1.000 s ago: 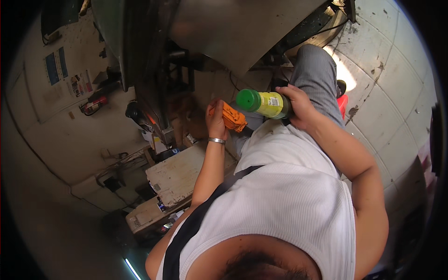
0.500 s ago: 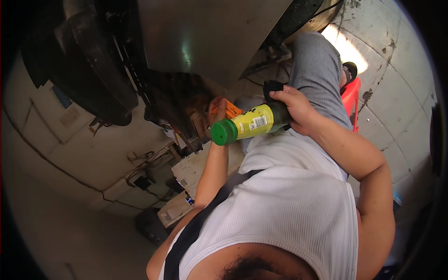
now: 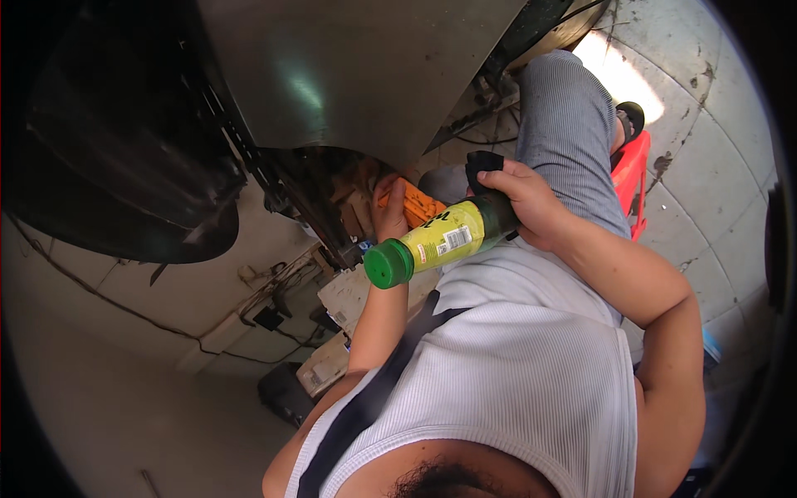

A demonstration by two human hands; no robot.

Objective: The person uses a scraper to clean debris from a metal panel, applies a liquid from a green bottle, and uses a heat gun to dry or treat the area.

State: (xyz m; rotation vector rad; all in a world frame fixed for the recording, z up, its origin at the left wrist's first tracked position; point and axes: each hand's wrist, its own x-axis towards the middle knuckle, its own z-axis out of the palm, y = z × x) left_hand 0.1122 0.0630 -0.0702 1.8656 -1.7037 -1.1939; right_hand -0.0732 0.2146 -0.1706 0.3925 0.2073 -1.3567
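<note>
My right hand (image 3: 531, 199) is wrapped round a dark bottle (image 3: 452, 236) with a yellow label and a green cap. The bottle lies nearly level across my lap, its green end pointing left and toward me. A small black piece (image 3: 484, 170), whose kind I cannot make out, sticks up beside my right thumb. Farther left, my left hand (image 3: 390, 209) is closed on an orange block-like object (image 3: 418, 202) with dark marks. Part of that object is behind the bottle, and some of my left fingers are hidden.
A large grey metal panel (image 3: 349, 75) hangs ahead of my hands. Dark curved machine parts (image 3: 124, 166) fill the left side. A red plastic stool (image 3: 633, 184) is by my right leg. Pale boxes (image 3: 357, 290) lie left of my body, and a cable (image 3: 108, 303) runs along the wall.
The bottle's green end has swung slightly left and toward me. The orange object shows a little more beyond it. My view has shifted slightly, and both hands keep their hold.
</note>
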